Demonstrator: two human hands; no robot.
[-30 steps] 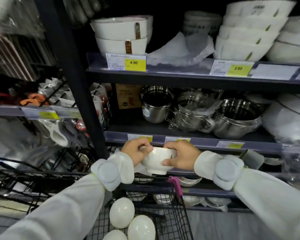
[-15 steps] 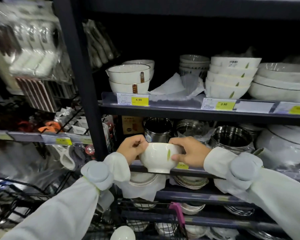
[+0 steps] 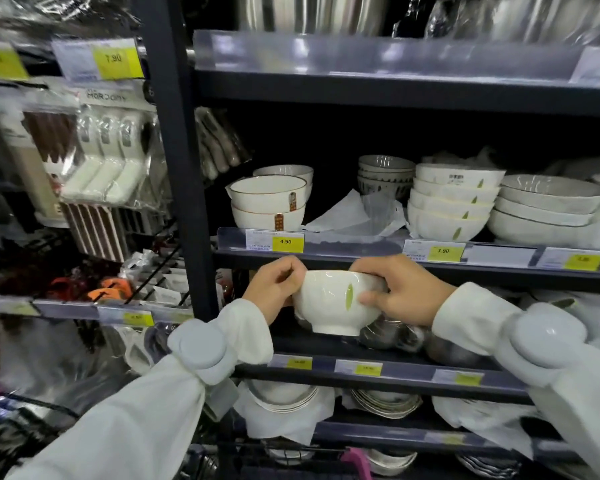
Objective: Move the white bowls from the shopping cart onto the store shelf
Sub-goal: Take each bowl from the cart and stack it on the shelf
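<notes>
I hold a white bowl with a green leaf mark upright in front of the shelving, just below the shelf edge that carries the 4.90 and 3.90 price tags. My left hand grips its left rim and my right hand grips its right rim. On that shelf above stands a stack of matching white bowls with green leaf marks. Only the cart's pink handle piece and dark frame show at the bottom edge.
Two gold-rimmed white bowls stand at the shelf's left, crumpled wrapping paper in the middle, wide grey-rimmed bowls at the right. Steel pots sit behind the held bowl. A dark upright post divides the bays; packaged utensils hang left.
Both hands have lifted the bowl from cart height up to just under the bowl shelf. The view has tilted upward, so the cart's remaining bowls have dropped out of sight.
</notes>
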